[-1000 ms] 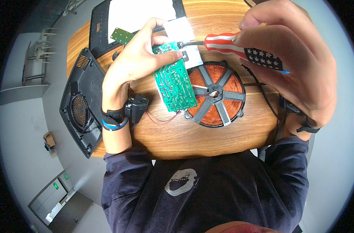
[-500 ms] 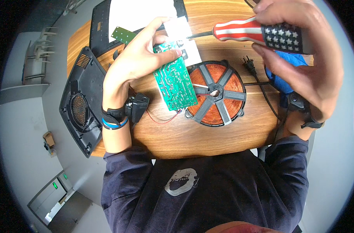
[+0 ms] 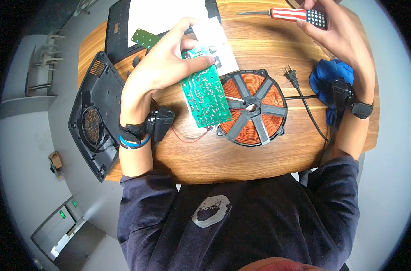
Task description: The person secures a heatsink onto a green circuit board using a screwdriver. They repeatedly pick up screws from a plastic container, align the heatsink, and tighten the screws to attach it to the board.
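Left hand (image 3: 174, 56): grasping green circuit board (image 3: 207, 95), thumb on its face; board at centre, its right edge over the copper coil (image 3: 255, 116). Right hand (image 3: 338, 38): grasping screwdriver (image 3: 284, 15) at far right, tip leftward, apart from board. Done, seemingly: board bare, black shell (image 3: 107, 83) separate at left. Unseparated, seemingly: leads (image 3: 235, 98) between board and coil. Around: small dark-green board (image 3: 143, 38), far left; plug (image 3: 293, 78), blue cloth (image 3: 332, 81), right. Obstructing, possibly: slack red wire (image 3: 192, 142), near

Green circuit board (image 3: 207, 97), slanted — striped screwdriver (image 3: 286, 14), sideways
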The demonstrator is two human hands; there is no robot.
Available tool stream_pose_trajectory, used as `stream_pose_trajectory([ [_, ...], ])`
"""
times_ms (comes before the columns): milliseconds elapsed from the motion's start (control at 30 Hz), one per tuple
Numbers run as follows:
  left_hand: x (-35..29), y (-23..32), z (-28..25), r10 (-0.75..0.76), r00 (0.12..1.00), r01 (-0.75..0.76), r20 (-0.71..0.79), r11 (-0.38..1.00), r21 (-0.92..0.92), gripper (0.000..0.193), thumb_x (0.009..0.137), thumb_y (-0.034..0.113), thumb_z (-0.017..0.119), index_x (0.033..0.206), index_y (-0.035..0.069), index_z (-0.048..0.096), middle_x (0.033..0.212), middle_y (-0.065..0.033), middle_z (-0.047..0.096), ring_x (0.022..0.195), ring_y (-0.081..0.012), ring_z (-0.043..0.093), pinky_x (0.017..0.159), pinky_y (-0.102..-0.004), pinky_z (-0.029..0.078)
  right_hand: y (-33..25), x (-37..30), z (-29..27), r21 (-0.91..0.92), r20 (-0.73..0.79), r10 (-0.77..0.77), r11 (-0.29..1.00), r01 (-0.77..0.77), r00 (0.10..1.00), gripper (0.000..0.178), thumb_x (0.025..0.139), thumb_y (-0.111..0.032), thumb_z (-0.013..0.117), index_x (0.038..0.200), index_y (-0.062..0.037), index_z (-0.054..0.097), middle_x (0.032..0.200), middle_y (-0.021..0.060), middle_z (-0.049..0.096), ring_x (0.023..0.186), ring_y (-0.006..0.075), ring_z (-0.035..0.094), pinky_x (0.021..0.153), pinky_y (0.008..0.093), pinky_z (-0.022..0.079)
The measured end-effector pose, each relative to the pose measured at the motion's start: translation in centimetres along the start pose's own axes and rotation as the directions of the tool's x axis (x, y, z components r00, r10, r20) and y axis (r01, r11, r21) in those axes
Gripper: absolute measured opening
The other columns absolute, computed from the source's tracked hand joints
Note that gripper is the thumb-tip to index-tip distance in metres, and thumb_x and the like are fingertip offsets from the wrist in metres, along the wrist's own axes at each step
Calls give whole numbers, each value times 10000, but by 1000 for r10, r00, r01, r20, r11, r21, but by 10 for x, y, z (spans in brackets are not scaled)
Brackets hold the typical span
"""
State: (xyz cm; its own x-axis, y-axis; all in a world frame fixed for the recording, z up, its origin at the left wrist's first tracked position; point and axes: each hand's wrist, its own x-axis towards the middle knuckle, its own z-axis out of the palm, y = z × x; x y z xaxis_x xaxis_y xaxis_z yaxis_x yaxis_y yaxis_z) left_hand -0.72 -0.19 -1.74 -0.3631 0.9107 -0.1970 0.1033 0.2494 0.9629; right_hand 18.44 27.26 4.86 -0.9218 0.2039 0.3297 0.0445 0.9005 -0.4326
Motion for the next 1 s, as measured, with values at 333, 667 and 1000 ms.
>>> stream_pose_trajectory([
  [333, 0, -4, -2, 33, 999, -33, 9, 996, 83, 741, 944, -54, 749, 1572, 94, 384, 1223, -119, 753, 1095, -149, 689, 955, -313, 577, 54, 1, 37, -21, 236, 111, 994, -109, 965, 301, 913, -101, 757, 1148, -48, 575, 1026, 139, 683, 976, 271, 696, 850, 392, 561],
  [667, -1, 2, 1, 4, 1000, 0, -25, 984, 178, 584, 949, -18, 766, 1430, 23, 438, 1205, -118, 764, 1051, -144, 708, 909, -303, 596, 69, -3, 68, -102, 249, -88, 988, 116, 964, 325, 926, -40, 731, 1197, -34, 552, 1153, 156, 662, 1078, 331, 682, 948, 425, 552],
  [1000, 0, 2, 3, 45, 999, -45, 4, 990, 132, 583, 940, -16, 775, 1425, 31, 454, 1196, -124, 765, 1034, -137, 710, 881, -290, 595, -25, 40, 76, 464, 337, -89, 882, -84, 937, 435, 1051, -224, 650, 1394, 36, 588, 1186, 247, 722, 1097, 315, 716, 945, 392, 569],
])
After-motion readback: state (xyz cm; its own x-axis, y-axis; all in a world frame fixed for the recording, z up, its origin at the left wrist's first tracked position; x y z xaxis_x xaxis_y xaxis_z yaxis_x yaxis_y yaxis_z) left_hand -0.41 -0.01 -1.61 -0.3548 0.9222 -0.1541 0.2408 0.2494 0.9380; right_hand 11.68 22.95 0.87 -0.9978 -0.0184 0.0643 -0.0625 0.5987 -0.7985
